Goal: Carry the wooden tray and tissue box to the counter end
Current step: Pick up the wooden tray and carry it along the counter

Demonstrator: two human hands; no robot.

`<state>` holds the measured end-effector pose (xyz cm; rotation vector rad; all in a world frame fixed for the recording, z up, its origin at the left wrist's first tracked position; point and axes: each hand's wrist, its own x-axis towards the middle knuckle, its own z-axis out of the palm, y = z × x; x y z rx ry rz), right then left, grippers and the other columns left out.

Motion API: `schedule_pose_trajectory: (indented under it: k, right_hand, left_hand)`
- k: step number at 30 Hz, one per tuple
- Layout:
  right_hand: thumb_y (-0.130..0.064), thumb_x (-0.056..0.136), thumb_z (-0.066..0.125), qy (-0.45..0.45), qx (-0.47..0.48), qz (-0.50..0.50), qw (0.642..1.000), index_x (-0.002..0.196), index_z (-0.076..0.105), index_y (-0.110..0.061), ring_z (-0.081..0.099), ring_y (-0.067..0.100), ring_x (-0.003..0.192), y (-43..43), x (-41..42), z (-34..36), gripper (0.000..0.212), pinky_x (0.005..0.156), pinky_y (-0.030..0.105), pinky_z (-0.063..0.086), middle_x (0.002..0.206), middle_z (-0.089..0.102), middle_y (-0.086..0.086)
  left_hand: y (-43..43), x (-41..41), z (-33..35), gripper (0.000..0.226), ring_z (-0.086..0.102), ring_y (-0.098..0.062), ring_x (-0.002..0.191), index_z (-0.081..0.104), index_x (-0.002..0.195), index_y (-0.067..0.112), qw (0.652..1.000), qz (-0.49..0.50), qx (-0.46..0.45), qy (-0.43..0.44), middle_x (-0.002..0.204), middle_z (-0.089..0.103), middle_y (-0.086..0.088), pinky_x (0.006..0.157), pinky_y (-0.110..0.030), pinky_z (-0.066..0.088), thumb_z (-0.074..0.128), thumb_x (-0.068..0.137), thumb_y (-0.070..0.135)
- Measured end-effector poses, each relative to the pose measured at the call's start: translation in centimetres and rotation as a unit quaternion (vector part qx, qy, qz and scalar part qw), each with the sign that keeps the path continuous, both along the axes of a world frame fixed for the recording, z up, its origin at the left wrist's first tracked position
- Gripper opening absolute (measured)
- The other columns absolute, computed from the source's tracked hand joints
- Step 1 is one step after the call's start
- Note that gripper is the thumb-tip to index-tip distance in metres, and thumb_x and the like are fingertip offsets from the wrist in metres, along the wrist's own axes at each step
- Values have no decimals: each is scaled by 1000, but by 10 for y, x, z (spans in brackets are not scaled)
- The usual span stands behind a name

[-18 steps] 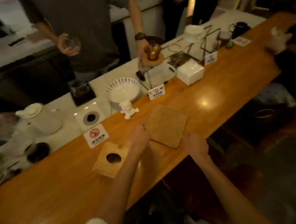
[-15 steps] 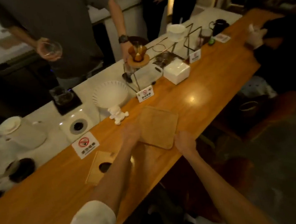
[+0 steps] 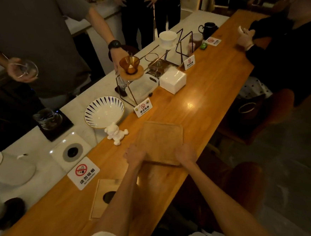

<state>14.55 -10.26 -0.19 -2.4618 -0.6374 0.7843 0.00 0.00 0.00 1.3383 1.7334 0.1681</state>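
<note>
A square wooden tray [image 3: 161, 141] lies on the long wooden counter [image 3: 213, 88], near its front edge. My left hand [image 3: 135, 155] grips the tray's near left corner and my right hand [image 3: 185, 153] grips its near right corner. A flat wooden tissue box [image 3: 106, 196] with a dark round hole in its top sits on the counter to the left, partly hidden under my left forearm.
Behind the tray stand a white bear figurine [image 3: 116, 133], a striped bowl [image 3: 103, 112], no-smoking signs [image 3: 143, 107], a white box [image 3: 172, 79] and coffee dripper stands [image 3: 130, 67]. A person stands behind the counter holding a glass [image 3: 25, 69]. Another person's hands [image 3: 244, 38] rest at the far right end.
The view has shifted and the tray sits closer to both hands. My hands have closed on the tray's near corners. The tissue box has not moved.
</note>
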Motion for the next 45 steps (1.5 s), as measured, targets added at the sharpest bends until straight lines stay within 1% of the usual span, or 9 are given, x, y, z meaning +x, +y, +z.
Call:
schedule_pose_trajectory:
  k: [4, 10, 14, 19, 25, 30, 36, 40, 45]
  right_hand:
    - [-24, 98, 55, 8, 14, -32, 999, 112, 63, -14, 62, 24, 102, -9, 9, 3, 20, 83, 36, 53, 112, 65, 5]
    - [-29, 96, 59, 84, 106, -106, 985, 125, 62, -16, 59, 13, 96, -58, 27, 10, 32, 83, 32, 54, 121, 65, 2]
    - [-38, 97, 61, 283, 205, -184, 919, 143, 49, -20, 66, 17, 105, -116, 66, 28, 51, 68, 29, 59, 128, 64, 2]
    - [-43, 96, 60, 306, 320, -245, 863, 140, 51, -23, 63, 20, 110, -215, 148, 49, 50, 70, 39, 61, 132, 59, 2]
    - [-41, 97, 56, 319, 305, -246, 863, 124, 62, -18, 62, 25, 109, -366, 253, 62, 36, 64, 31, 60, 126, 60, 9]
    - [-52, 86, 67, 277, 258, -220, 899, 119, 69, -15, 72, 19, 103, -487, 330, 64, 50, 89, 36, 58, 115, 75, 3]
    - [-57, 74, 78, 181, 343, -371, 844, 101, 76, -8, 74, 22, 92, -587, 385, 56, 57, 85, 40, 59, 101, 78, 11]
    - [-37, 89, 71, 152, 352, -433, 816, 95, 73, -14, 75, 18, 87, -616, 431, 54, 24, 70, 27, 57, 94, 79, 7]
    - [-38, 89, 71, 168, 348, -452, 804, 100, 73, -9, 75, 15, 84, -618, 492, 41, 30, 67, 24, 57, 90, 79, 3]
  left_hand:
    - [-14, -9, 11, 40, 49, -27, 118, 42, 132, 19, 987, 29, 3, -158, 130, 46, -2, 100, -44, 46, 56, 95, 20]
    - [-26, 12, 27, 27, 53, -26, 106, 49, 122, 20, 963, 68, -17, -261, 123, 51, -9, 80, -40, 53, 53, 97, 12]
    - [-53, 50, 55, 19, 53, -17, 84, 52, 112, 15, 950, 27, -1, -312, 102, 54, -1, 62, -32, 47, 52, 97, 2]
    - [-107, 125, 73, 14, 60, -19, 84, 60, 99, 19, 936, -106, -24, -335, 103, 64, -3, 58, -31, 51, 57, 96, 6]
    - [-212, 252, 84, 22, 59, -22, 93, 67, 91, 27, 909, -249, -47, -331, 105, 64, 1, 73, -40, 49, 59, 93, 7]
    - [-316, 374, 82, 19, 58, -29, 107, 69, 109, 23, 871, -330, -105, -349, 119, 60, -7, 82, -44, 49, 57, 96, 16]
    - [-453, 495, 78, 39, 60, -19, 104, 49, 135, 24, 866, -282, -177, -372, 125, 59, 0, 79, -38, 52, 57, 97, 32]
    - [-505, 547, 74, 49, 51, -14, 108, 39, 142, 20, 863, -379, -97, -321, 126, 52, 4, 89, -32, 41, 55, 98, 34]
    - [-507, 612, 66, 56, 54, -19, 121, 42, 143, 19, 857, -445, 0, -262, 132, 55, 3, 103, -41, 45, 59, 94, 41]
